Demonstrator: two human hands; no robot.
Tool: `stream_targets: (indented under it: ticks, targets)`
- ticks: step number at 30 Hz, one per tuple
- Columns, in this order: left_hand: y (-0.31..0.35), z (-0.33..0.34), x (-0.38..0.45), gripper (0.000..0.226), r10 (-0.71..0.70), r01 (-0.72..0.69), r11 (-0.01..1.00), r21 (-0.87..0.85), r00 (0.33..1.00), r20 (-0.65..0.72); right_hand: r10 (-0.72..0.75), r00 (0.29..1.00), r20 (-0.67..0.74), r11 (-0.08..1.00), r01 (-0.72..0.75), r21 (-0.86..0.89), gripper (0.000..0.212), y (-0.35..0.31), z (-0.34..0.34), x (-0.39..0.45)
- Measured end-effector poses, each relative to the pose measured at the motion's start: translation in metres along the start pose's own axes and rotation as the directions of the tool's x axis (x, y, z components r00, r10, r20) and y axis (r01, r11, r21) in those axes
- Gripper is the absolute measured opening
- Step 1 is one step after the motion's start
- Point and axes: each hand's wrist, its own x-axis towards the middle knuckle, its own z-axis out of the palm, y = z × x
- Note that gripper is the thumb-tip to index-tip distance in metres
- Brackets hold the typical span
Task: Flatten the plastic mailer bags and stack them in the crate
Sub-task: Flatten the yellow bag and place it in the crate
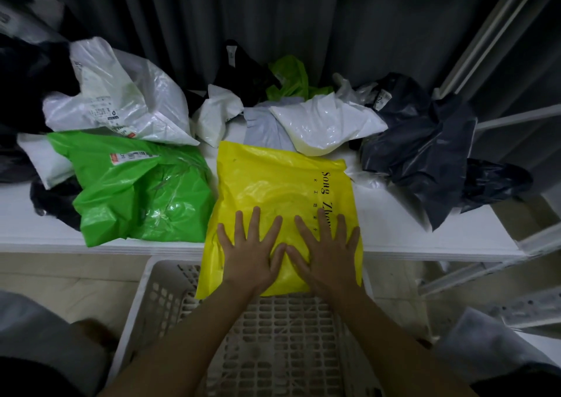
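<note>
Nearest to me sits one white plastic lattice crate (170, 299), its perforated floor showing between my forearms, and nothing lies in it that I can see. Just beyond its far rim runs the edge of the white table (403, 232), and over that edge hangs the one yellow plastic mailer bag (273, 181), its near end drooping above the crate while the rest lies on the tabletop. It is glossy, mostly smooth with shallow ripples, and carries dark lettering running along its right side. I have two hands on it: my left hand (252, 251) and my right hand (326, 254) lie palm down side by side on its near half, fingers straight and spread, thumbs nearly touching in the middle, pressing flat and grasping nothing. Just left of the yellow one lies one bright green crumpled mailer bag (142, 196) with a printed label near its top. Farther back I count a large white crinkled mailer bag (121, 99) at the left, a white folded mailer bag (328, 123) touching the yellow bag's far corner, and a dark grey crumpled mailer bag (422, 150) at the right. Behind those, a smaller lime-green bag (288, 77) pokes up among black ones against the dark curtain (303, 10).
</note>
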Motion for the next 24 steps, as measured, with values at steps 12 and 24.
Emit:
stream_targets:
  ticks: [12, 24]
  targets:
    - [-0.004, -0.015, 0.080, 0.071, -0.029, 0.032, 0.998, -0.049, 0.997, 0.074, -0.048, 0.999, 0.022, 0.997, 0.047, 0.055, 0.082, 0.006, -0.008, 0.072]
    - [-0.004, -0.007, 0.084, 0.059, -0.068, 0.076, 0.996, -0.044, 0.985, 0.158, -0.019, 0.984, 0.178, 1.000, 0.019, 0.005, 0.075, 0.010, 0.005, 0.080]
